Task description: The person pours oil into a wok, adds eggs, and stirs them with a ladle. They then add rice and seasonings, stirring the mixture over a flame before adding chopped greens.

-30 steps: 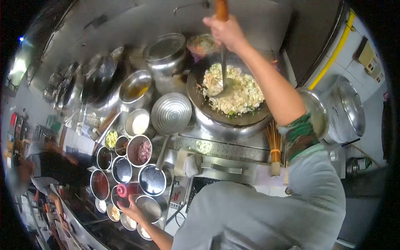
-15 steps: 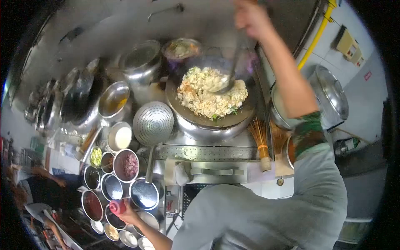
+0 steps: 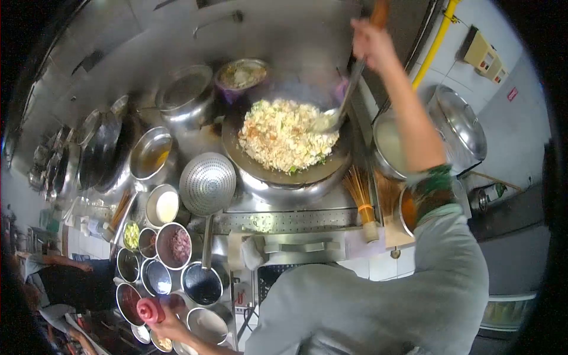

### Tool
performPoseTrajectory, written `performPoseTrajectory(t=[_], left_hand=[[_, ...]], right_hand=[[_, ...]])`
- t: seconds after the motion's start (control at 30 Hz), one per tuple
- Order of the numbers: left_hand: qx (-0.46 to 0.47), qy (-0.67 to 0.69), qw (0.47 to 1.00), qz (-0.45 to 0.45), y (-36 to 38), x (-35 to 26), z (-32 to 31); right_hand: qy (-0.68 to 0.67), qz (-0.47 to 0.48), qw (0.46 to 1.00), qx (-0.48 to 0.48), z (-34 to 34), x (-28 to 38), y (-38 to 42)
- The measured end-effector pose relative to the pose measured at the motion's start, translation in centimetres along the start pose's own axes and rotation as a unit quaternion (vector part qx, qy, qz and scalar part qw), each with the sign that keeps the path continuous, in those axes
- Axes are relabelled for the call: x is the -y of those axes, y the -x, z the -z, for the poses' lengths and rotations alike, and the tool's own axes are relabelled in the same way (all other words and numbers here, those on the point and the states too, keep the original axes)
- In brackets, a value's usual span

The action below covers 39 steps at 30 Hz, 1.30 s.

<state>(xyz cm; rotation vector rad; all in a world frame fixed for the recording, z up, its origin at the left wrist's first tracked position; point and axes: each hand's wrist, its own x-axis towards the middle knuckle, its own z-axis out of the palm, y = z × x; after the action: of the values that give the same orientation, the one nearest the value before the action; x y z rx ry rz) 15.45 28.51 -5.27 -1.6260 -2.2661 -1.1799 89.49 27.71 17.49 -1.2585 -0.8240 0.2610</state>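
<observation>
Fried rice with bits of green (image 3: 284,133) lies in a large dark wok (image 3: 278,174) on the stove. My right hand (image 3: 376,47) is closed round the long handle of a ladle, whose bowl (image 3: 328,121) rests at the right side of the rice. At the lower left, my left hand (image 3: 171,325) grips a red squeeze bottle (image 3: 150,310) above the metal ingredient containers. Near that hand stand a container of red sauce (image 3: 129,300) and one of dark liquid (image 3: 202,283).
A perforated strainer (image 3: 207,183) lies left of the wok. Chopped purple pieces (image 3: 179,244) fill one container. A bamboo brush (image 3: 362,204) and a large pot (image 3: 391,142) are to the right. Another person (image 3: 65,281) stands at the far left.
My left hand has moved left and slightly down with the red bottle. My right hand sits a little lower and further right, and the ladle handle leans more to the right.
</observation>
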Motion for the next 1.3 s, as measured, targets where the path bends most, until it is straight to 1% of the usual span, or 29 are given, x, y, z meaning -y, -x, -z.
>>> performPoseTrajectory(t=[0.03, 0.07, 0.13, 0.17, 0.23, 0.27, 0.33, 0.37, 0.4, 0.43, 0.47, 0.5, 0.53, 0.57, 0.67, 0.7, 0.77, 0.83, 0.9, 0.97, 1.0, 1.03, 1.07, 1.1, 1.13, 1.17, 1.2, 1.23, 1.3], left_hand=[[-0.032, 0.036, 0.999, -0.025, 0.0, -0.9, 0.7], [-0.025, 0.076, 0.997, -0.002, -0.3, -0.7, 1.1], [-0.017, 0.199, 0.98, -0.012, -0.4, -2.7, 2.0], [0.004, 0.275, 0.961, -0.036, -0.8, -2.9, 1.8], [0.047, 0.413, 0.906, -0.083, -1.5, -2.5, 0.7], [0.051, 0.442, 0.893, -0.068, -1.0, -3.5, 0.5], [0.082, 0.473, 0.87, -0.115, -0.5, -7.5, 0.7], [0.118, 0.457, 0.876, -0.1, -0.1, -8.8, 0.9], [0.14, 0.49, 0.852, -0.119, 0.0, -9.8, 0.4], [0.188, 0.452, 0.858, -0.156, -0.3, -11.4, 0.4], [0.235, 0.406, 0.863, -0.188, -0.4, -13.0, 0.7], [0.266, 0.429, 0.85, -0.153, 0.3, -14.8, 1.1], [0.292, 0.457, 0.831, -0.122, 1.2, -17.1, 1.0], [0.293, 0.425, 0.84, -0.165, 1.7, -19.8, 2.0], [0.337, 0.332, 0.851, -0.227, 1.4, -22.1, 1.0], [0.34, 0.318, 0.851, -0.243, 1.4, -23.0, 0.9], [0.35, 0.297, 0.843, -0.28, 1.7, -25.0, 0.7], [0.383, 0.279, 0.838, -0.272, 1.9, -26.7, 0.6], [0.409, 0.238, 0.844, -0.251, 2.3, -29.0, 1.4], [0.391, 0.228, 0.835, -0.313, 2.1, -29.4, 0.0], [0.382, 0.226, 0.828, -0.343, 2.1, -29.0, -0.3], [0.401, 0.206, 0.827, -0.336, 2.2, -29.5, -0.4], [0.421, 0.186, 0.823, -0.332, 2.1, -30.4, -0.3], [0.431, 0.208, 0.807, -0.346, 2.0, -30.7, -0.9], [0.42, 0.193, 0.803, -0.377, 1.9, -31.8, -2.1], [0.414, 0.17, 0.796, -0.408, 1.9, -32.3, -3.3], [0.409, 0.143, 0.787, -0.44, 1.9, -33.1, -4.3], [0.416, 0.115, 0.781, -0.451, 2.0, -34.3, -4.8], [0.439, 0.056, 0.769, -0.461, 2.2, -36.9, -6.1]], right_hand=[[-0.097, -0.018, 0.995, -0.004, -0.2, -1.6, 1.0], [-0.17, -0.041, 0.984, 0.026, -0.8, -2.6, 2.3], [-0.185, -0.03, 0.978, 0.096, -1.5, -2.7, 2.3], [-0.174, -0.027, 0.981, 0.078, -1.6, -1.9, 1.9], [-0.152, -0.031, 0.987, 0.045, -2.7, 2.5, 1.7], [-0.167, -0.007, 0.982, 0.085, -2.5, 4.3, 2.2], [-0.144, 0.02, 0.987, 0.064, -3.2, 5.9, 4.7], [-0.105, 0.009, 0.994, 0.017, -5.2, 4.8, 7.3], [-0.066, -0.003, 0.997, -0.03, -7.3, 2.3, 9.3], [-0.029, 0.075, 0.997, -0.011, -8.0, -1.6, 9.1], [-0.011, 0.103, 0.995, 0.01, -8.5, -3.0, 9.2], [0.006, 0.131, 0.991, 0.03, -9.1, -4.3, 9.3], [0.006, 0.124, 0.991, 0.046, -9.5, -3.4, 8.1], [0.007, 0.124, 0.99, 0.064, -9.7, -1.8, 6.8], [-0.023, 0.127, 0.991, 0.041, -9.5, 4.7, 7.4], [-0.092, 0.117, 0.987, 0.068, -9.3, 5.3, 7.2], [-0.015, 0.131, 0.991, -0.036, -10.8, -2.1, 4.5], [0.025, 0.091, 0.994, -0.056, -10.3, -6.2, 0.9], [0.02, -0.003, 1.0, 0.024, -10.7, -4.9, 0.1], [0.097, -0.034, 0.995, 0.0, -10.3, 0.9, 0.2], [0.138, -0.061, 0.989, -0.005, -10.3, 2.0, 0.8], [0.063, -0.023, 0.998, 0.013, -8.8, -0.1, 0.0], [0.04, -0.034, 0.998, 0.016, -7.0, -1.5, 1.9], [-0.001, -0.028, 0.999, -0.032, -6.7, -3.7, 3.6], [-0.097, 0.027, 0.994, -0.051, -6.8, -4.8, 5.3], [-0.021, 0.038, 0.995, -0.095, -6.8, -5.4, 6.3], [-0.066, 0.023, 0.995, -0.072, -6.5, -4.6, 7.6], [-0.11, 0.006, 0.993, -0.05, -6.2, -3.6, 8.9], [-0.114, 0.021, 0.991, -0.068, -5.5, -0.8, 11.9]])
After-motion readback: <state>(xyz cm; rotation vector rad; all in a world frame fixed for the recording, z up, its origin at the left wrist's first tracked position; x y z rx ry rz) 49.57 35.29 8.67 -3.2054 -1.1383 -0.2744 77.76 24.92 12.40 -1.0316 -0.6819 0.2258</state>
